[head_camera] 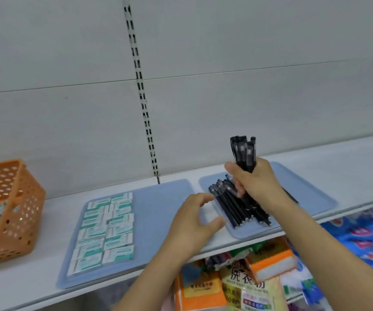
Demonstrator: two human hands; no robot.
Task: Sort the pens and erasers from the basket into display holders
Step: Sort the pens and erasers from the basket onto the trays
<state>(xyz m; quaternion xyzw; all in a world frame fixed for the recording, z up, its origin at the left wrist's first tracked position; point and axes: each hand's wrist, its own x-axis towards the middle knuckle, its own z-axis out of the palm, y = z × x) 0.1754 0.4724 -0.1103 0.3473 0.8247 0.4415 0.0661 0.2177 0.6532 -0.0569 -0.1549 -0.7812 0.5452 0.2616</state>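
Black pens (244, 153) stand upright in a bunch gripped by the right hand (254, 182), its fingers curled round their lower ends, above the right blue tray (311, 194) on the shelf (349, 158). More black pens lie in a row (239, 205) at that tray's near left corner. The left hand (192, 223) hovers at the tray's left edge, fingers loosely spread and holding nothing. To do this step well, the person should probably lower the bunch flat beside the row, tips all facing one way, while the left hand steadies the laid pens against rolling. Erasers (104, 230) fill the left side of the left tray (158, 203); the orange basket (8, 212) at the shelf's left end still holds some items.
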